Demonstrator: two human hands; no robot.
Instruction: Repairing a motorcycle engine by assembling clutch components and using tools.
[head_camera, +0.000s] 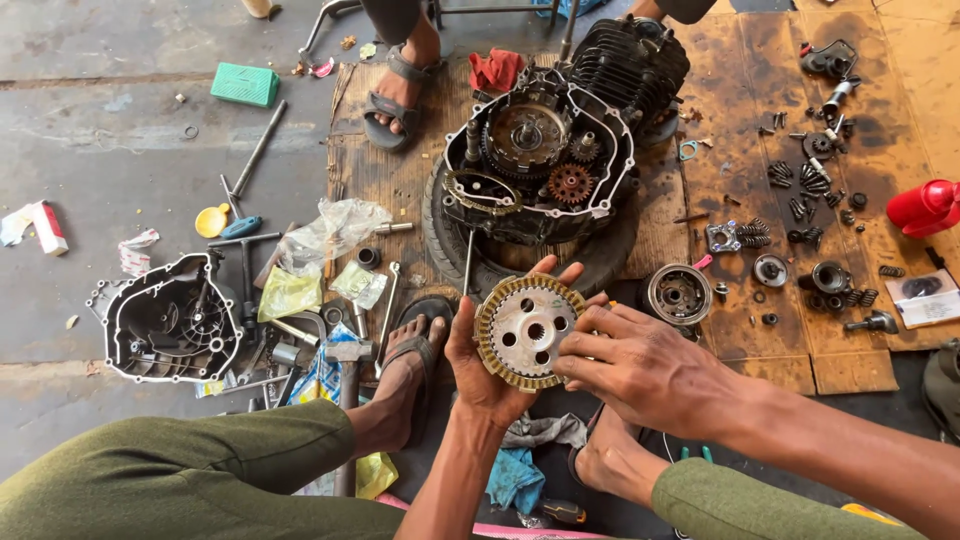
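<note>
At the far left a red and white box (40, 226) lies on the grey concrete floor (120, 160), and a green box (245, 84) sits further back. Nearer, a black engine cover (172, 318) lies open side up, with a yellow funnel (211, 220) and a long T-handled wrench (246, 255) just beyond it. Crumpled plastic bags (325, 240) and a hammer (347, 352) lie beside the person's sandalled foot (410, 365).

In the middle, the left hand (490, 365) holds a round clutch plate pack (527, 331) from below, palm up, fingers spread behind it and the thumb on its left edge. The pack has a brownish toothed rim and a silver centre with holes. The right hand (640, 365) touches its right edge, fingers pressed together against the rim. The pack is held just in front of the opened engine (545, 160), which rests on a black tyre (600, 255) laid on a stained wooden board (740, 150). Another person's sandalled foot (395, 95) stands behind the engine, next to a red rag (495, 68).

To the right, a round metal hub (678, 294) lies on the board, then scattered springs and bolts (810, 180), and a red bottle (925, 207) at the far edge.
</note>
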